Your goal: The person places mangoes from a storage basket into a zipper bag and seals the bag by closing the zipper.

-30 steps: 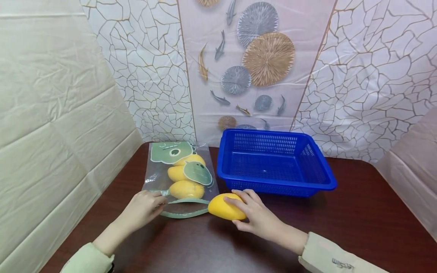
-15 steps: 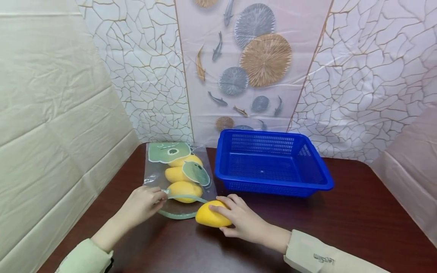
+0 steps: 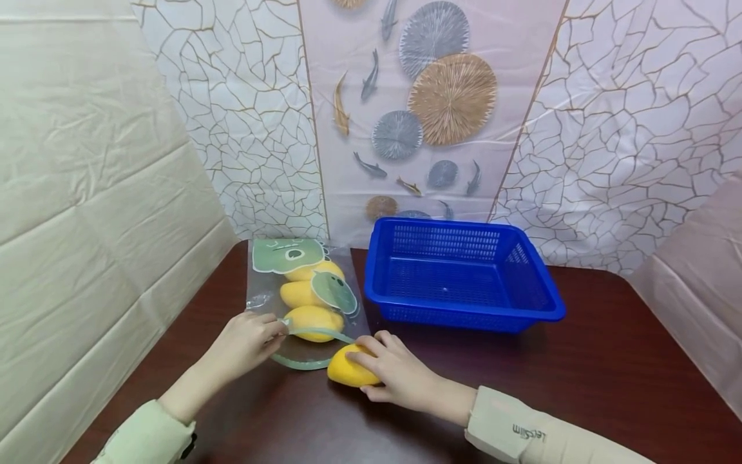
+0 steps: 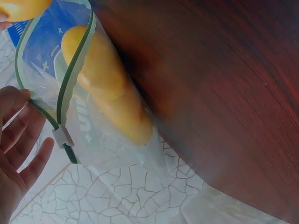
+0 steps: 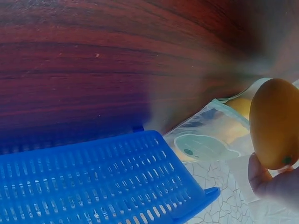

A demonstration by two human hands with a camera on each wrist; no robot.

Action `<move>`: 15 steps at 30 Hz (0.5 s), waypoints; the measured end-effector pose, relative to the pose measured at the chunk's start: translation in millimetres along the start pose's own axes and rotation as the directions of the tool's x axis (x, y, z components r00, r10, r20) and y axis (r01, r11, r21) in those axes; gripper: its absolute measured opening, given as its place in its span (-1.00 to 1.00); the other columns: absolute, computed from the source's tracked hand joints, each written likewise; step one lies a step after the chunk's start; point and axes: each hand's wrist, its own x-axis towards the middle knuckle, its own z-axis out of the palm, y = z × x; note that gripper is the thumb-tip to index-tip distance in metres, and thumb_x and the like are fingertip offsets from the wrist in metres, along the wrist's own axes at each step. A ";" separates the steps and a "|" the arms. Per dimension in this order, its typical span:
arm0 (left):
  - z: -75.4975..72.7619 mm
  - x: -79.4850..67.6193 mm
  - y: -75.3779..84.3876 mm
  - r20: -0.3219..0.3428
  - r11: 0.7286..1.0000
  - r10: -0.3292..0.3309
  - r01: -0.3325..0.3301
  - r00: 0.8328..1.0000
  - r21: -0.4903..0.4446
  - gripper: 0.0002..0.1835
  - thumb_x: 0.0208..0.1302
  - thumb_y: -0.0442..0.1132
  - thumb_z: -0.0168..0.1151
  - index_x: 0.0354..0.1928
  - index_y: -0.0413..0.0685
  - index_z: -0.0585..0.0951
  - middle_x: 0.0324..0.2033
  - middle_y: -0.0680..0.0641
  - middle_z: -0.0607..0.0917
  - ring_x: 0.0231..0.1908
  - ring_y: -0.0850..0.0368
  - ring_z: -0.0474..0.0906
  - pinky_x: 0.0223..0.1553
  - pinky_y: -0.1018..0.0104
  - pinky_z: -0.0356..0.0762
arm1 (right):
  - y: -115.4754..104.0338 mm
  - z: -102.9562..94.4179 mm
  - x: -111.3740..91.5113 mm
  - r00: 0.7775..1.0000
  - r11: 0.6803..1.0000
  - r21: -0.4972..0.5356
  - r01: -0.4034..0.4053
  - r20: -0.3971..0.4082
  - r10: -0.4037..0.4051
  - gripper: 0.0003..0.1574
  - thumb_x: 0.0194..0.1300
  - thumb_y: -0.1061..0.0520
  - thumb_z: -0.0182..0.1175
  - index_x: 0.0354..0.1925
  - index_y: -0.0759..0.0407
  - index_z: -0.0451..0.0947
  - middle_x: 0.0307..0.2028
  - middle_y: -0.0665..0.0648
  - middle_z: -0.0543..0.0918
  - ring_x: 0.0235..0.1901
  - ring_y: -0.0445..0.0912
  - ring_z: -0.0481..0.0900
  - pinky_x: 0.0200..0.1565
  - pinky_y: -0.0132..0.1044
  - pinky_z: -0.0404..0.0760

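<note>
A clear zip bag point(image 3: 301, 365) with green cartoon prints lies on the table, its green-edged mouth spread apart toward me. Inside are three yellow mangoes, the nearest mango point(image 3: 313, 319) close to the opening. My left hand point(image 3: 246, 341) pinches the left side of the mouth, close to the white slider point(image 4: 63, 136) in the left wrist view. With curled fingers my right hand point(image 3: 406, 377) grips another yellow mango point(image 3: 350, 367) at the right side of the mouth. A small green spot shows on that mango point(image 5: 275, 123) in the right wrist view.
A blue perforated plastic basket point(image 3: 464, 308) stands on the dark red-brown table point(image 3: 603, 361), right of the bag. Behind rises a patterned cloth backdrop point(image 3: 255, 129), and a pale cloth point(image 3: 104, 193) hangs along the left side.
My right hand has carried the mango left and slightly nearer to me, up to the bag's mouth. The left hand keeps its pinch on the bag's edge, almost unmoved.
</note>
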 end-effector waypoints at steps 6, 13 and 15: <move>1.1 -0.3 0.7 0.010 1.000 0.000 0.000 1.000 0.005 -0.76 -0.30 -0.42 0.42 -0.58 0.05 0.59 -0.65 0.17 0.50 -0.64 0.29 0.35 -0.54 0.39 0.36 | -2.4 2.1 -0.2 0.998 0.998 -0.057 -0.024 0.049 0.027 -0.40 -0.01 -0.14 0.37 0.02 -0.01 0.54 -0.03 0.06 0.55 -0.17 -0.07 0.42 -0.15 -0.24 0.48; 0.7 -2.1 2.9 0.010 1.000 0.009 -0.009 1.000 0.007 -0.76 -0.33 -0.41 0.42 -0.58 0.06 0.61 -0.65 0.17 0.50 -0.64 0.27 0.37 -0.55 0.39 0.36 | -6.2 8.5 -1.5 0.999 0.993 -0.106 -0.048 0.009 0.050 -0.46 0.01 -0.17 0.36 -0.05 -0.04 0.52 -0.07 0.06 0.57 -0.22 -0.09 0.44 -0.23 -0.26 0.49; 1.0 -1.8 2.7 0.006 1.000 0.013 -0.013 1.000 0.008 -0.76 -0.33 -0.41 0.42 -0.58 0.05 0.61 -0.65 0.17 0.51 -0.64 0.28 0.36 -0.55 0.38 0.36 | -7.1 9.5 -0.4 0.998 0.992 -0.110 -0.059 -0.023 0.057 -0.46 0.02 -0.17 0.35 -0.05 -0.04 0.51 -0.07 0.07 0.57 -0.24 -0.09 0.44 -0.27 -0.26 0.49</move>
